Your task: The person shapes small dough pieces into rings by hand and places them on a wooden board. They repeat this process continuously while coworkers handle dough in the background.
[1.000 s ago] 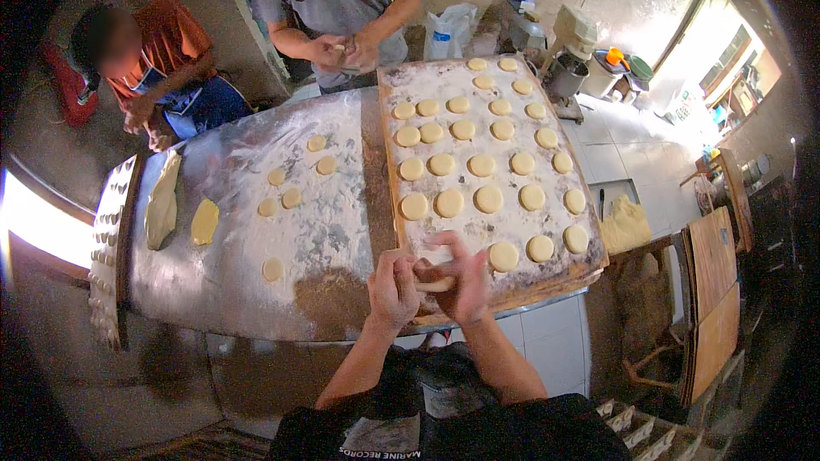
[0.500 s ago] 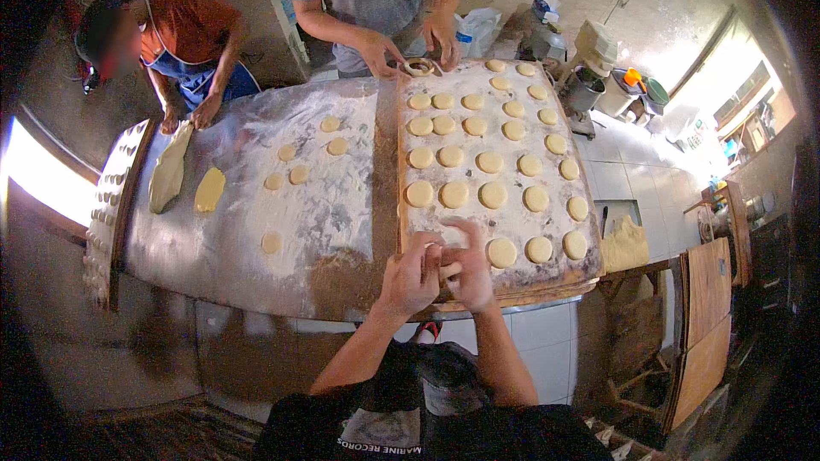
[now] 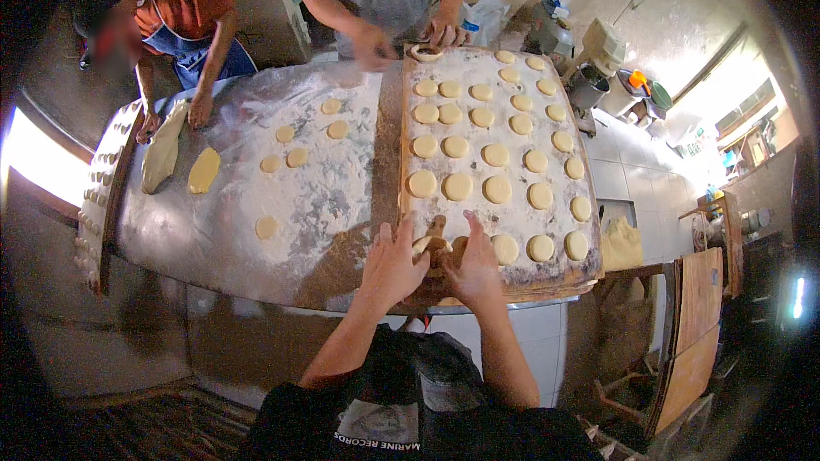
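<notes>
Both of my hands are over the near left corner of a floured board (image 3: 521, 226). Between them is a pale, irregular piece of dough (image 3: 433, 245), partly hidden by my fingers. My left hand (image 3: 391, 269) has its fingers stretched forward, its thumb side next to the dough. My right hand (image 3: 476, 271) is open too, fingers apart, on the other side of the dough. Flat round dough pieces stand in rows on the board; the nearest is a dough round (image 3: 505, 248) just right of my right hand.
A floured metal table (image 3: 196, 248) spreads leftward, bearing several dough rounds, a yellow slab (image 3: 203, 171) and a long dough strip (image 3: 164, 149) handled by a co-worker in orange. Opposite, a grey-shirted person's hands (image 3: 371, 47) work near a dough ring (image 3: 425, 53). Wooden panels (image 3: 692, 333) stand right.
My hands were close together around a dough piece; now they are spread apart and lower, with the dough between them. The grey-shirted person's hand has moved left from the ring.
</notes>
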`<state>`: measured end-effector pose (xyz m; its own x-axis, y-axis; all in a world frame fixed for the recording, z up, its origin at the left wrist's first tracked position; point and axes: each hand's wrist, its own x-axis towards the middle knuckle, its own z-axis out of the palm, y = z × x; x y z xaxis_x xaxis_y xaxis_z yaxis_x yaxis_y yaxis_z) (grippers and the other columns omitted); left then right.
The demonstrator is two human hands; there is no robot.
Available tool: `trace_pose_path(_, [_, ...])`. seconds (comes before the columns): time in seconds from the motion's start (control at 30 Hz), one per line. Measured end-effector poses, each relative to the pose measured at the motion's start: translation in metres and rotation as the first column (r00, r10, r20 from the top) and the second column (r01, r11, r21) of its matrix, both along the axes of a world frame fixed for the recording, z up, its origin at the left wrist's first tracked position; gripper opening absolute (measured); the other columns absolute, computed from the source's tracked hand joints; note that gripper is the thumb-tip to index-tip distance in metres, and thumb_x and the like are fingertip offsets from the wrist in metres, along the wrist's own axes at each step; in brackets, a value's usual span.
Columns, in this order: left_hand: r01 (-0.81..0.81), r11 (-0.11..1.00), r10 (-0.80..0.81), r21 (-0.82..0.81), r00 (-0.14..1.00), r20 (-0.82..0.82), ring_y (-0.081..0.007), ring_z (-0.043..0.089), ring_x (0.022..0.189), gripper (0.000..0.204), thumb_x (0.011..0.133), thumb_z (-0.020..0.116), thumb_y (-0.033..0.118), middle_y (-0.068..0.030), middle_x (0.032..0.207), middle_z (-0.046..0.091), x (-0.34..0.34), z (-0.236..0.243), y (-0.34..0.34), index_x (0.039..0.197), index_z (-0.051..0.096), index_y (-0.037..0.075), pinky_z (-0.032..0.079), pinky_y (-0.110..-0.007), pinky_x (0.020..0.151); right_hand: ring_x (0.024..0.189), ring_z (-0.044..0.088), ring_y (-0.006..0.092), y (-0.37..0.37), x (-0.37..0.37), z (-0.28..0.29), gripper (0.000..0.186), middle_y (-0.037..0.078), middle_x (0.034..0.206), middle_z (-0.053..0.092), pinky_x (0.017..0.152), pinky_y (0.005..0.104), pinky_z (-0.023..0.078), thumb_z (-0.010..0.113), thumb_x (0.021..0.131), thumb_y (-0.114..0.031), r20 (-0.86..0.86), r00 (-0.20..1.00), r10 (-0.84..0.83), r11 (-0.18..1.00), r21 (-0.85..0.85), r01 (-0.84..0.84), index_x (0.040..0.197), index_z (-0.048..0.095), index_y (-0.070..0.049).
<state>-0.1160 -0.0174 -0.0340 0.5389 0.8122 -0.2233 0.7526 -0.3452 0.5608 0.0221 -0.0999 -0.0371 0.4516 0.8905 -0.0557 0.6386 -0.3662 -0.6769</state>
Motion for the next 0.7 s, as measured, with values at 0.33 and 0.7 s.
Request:
trace_pose_path(0.33, [0.016, 0.933, -0.082, 0.360, 0.983, 0.167, -0.0429, 0.056, 0.105, 0.046, 0.088, 0.066, 0.023, -0.0238, 0.113, 0.056, 0.033, -0.024, 0.067, 0.125, 0.052, 0.000, 0.047, -0.052, 0.089, 0.099, 0.058, 0.0427, -0.032, 0.047, 0.008, 0.038, 0.024, 0.109, 0.059, 0.087, 0.0469, 0.047, 0.068, 0.083, -0.014, 0.356, 0.905, -0.234, 0.957, -0.081, 0.280, 0.116, 0.055, -0.001])
trace_pose_path(0.7, [-0.044, 0.998, 0.060, -0.042, 0.846, 0.531, -0.0376, 0.065, 0.095, 0.042, 0.079, 0.070, 0.011, -0.0192, 0.101, 0.068, -0.139, -0.042, 0.141, 0.118, 0.058, 0.006, 0.052, -0.044, 0.082, 0.090, 0.070, 0.0274, 0.155, -0.067, 0.037, 0.033, 0.016, 0.093, 0.071, 0.080, 0.0356, 0.053, 0.072, 0.084, -0.010, -0.019, 0.954, 0.299, 0.948, 0.118, -0.295, 0.114, 0.061, -0.004])
